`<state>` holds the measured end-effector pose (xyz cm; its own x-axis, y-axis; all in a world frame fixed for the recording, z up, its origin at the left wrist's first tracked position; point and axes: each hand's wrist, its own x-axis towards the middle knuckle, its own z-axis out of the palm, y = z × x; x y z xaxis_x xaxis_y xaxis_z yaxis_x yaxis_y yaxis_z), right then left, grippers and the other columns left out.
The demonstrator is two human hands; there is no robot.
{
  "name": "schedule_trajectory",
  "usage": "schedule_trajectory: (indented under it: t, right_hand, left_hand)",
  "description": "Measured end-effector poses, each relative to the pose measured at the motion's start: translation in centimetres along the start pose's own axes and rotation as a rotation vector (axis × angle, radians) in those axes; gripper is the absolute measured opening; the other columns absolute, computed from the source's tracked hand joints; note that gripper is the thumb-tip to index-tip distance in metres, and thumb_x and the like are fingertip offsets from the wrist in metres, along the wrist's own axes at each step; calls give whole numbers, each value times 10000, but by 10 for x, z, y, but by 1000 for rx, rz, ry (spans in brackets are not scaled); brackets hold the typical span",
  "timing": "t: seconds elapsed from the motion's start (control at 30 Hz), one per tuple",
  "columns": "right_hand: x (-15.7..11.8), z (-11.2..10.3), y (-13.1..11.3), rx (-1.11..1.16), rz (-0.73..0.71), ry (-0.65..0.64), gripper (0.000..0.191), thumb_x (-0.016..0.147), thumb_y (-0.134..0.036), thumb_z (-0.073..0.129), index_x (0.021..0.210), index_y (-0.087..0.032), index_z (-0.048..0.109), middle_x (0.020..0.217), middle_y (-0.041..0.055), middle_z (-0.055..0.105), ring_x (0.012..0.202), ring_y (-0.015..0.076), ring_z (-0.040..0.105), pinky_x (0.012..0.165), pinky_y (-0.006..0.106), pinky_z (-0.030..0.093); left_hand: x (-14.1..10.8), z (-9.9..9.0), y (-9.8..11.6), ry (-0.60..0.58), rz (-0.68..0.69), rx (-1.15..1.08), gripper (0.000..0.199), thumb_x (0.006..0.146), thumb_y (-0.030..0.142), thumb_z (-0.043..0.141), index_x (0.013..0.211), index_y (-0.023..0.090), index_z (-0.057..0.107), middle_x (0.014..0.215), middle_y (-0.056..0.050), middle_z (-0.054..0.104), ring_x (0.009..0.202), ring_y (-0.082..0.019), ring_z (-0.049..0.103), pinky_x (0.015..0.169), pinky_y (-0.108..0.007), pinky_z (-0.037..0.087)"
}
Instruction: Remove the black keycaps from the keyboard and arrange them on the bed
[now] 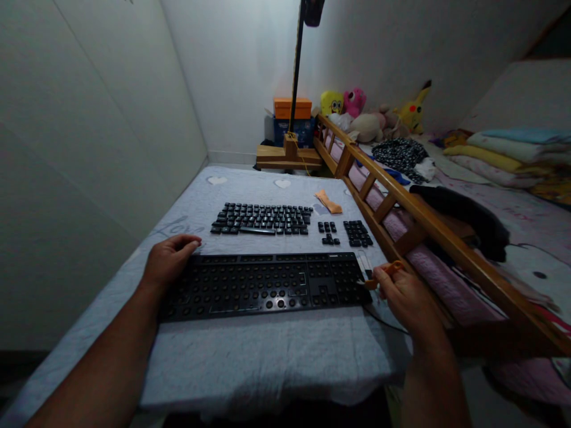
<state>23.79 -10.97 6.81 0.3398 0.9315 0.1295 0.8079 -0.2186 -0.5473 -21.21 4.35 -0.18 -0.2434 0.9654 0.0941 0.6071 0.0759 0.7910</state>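
Observation:
A black keyboard (250, 284) with its keycaps off lies across the cloth-covered table. My left hand (172, 261) rests at its far left corner, fingers curled together; whether anything is between them I cannot see. At the keyboard's right end my right hand (404, 294) is closed on an orange tool with a pale tip (371, 285), held over the number pad side. Behind the keyboard, black keycaps (263, 217) lie in rows. Arrow and navigation keycaps (328, 232) and number pad keycaps (357, 233) form separate groups to the right.
A folded orange cloth (329, 202) lies behind the keycaps. Thin wire loops (364, 260) are near my right hand. A cable (386, 323) runs off right. A wooden bed rail (401, 196) borders the table's right side; a wall (89, 148) stands left. A lamp stand (289, 157) is behind.

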Motion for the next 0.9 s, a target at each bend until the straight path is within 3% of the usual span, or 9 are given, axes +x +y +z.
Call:
schedule_trajectory:
  t: [0.13, 0.4, 0.67, 0.9]
  right_hand:
    - [-7, -10, 1, 34, 17, -97, 480, 877, -568, 415, 605, -215, 594, 579, 52, 642, 559, 214, 605, 548, 301, 414]
    - [-4, -1, -4, 125, -54, -38, 414, 906, -515, 413, 779, -197, 644, 649, 35, 651, 618, 202, 621, 598, 286, 429]
    - [-7, -7, -7, 60, 31, -116, 464, 886, -546, 411, 672, -201, 635, 616, 57, 659, 595, 215, 621, 580, 297, 417]
    - [-6, -1, -5, 71, -40, 10, 426, 909, -519, 396, 776, -200, 645, 627, 33, 640, 622, 205, 619, 618, 291, 418]
  left_hand:
    - [1, 1, -2, -8, -2, -9, 411, 658, 484, 601, 894, 172, 728, 969, -79, 746, 989, -283, 671, 939, -362, 477]
    - [2, 1, -6, -7, -7, 1, 434, 645, 503, 598, 902, 178, 729, 957, -69, 744, 973, -274, 660, 914, -350, 474]
    - [3, 2, -6, -19, -5, 10, 445, 643, 519, 589, 900, 181, 724, 946, -66, 737, 968, -275, 655, 906, -351, 464]
    - [1, 2, -2, -19, 6, -11, 435, 644, 514, 589, 890, 179, 719, 951, -71, 736, 973, -278, 657, 927, -361, 457]
